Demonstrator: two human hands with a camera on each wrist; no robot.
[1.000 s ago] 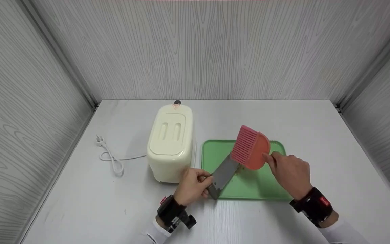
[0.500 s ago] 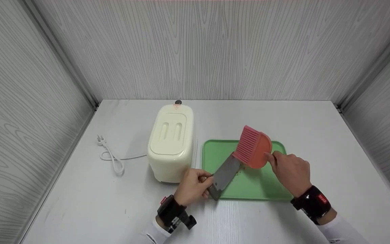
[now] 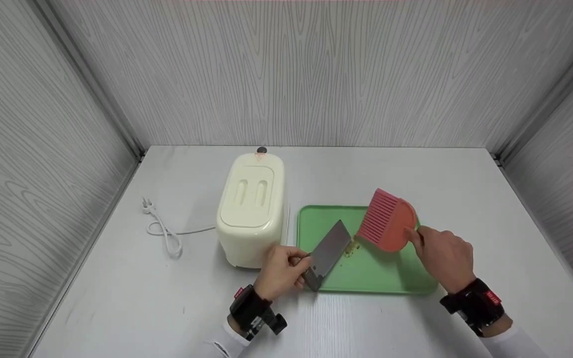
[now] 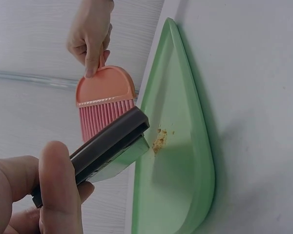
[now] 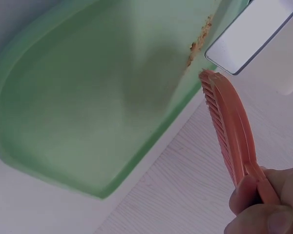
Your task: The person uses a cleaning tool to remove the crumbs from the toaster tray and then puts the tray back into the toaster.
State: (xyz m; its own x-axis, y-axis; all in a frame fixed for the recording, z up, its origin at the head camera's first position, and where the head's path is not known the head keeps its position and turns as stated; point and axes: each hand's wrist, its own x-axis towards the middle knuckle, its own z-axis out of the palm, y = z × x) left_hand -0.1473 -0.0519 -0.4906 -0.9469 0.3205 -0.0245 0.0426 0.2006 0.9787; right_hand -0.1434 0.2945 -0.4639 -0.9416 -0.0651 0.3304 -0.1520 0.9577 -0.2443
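My left hand point(image 3: 281, 271) pinches the dark end of a flat grey metal crumb tray point(image 3: 330, 249), which slants over the left part of a green tray point(image 3: 381, 278). In the left wrist view, the dark handle strip point(image 4: 112, 139) is between my thumb and fingers. My right hand point(image 3: 445, 256) grips the short handle of a small orange brush point(image 3: 398, 228) with pink bristles. The bristles stand to the right of the crumb tray's far end, a small gap apart. Brown crumbs point(image 5: 200, 41) lie on the green tray beneath that gap.
A cream toaster point(image 3: 249, 204) stands left of the green tray, close beside my left hand. Its white cord and plug point(image 3: 148, 206) lie on the table farther left. Wood-grain panels point(image 3: 316, 74) enclose the back and sides.
My right hand has moved the brush to the right, off the crumb tray's far end. More crumbs show on the green tray. My left hand stays nearly in place.
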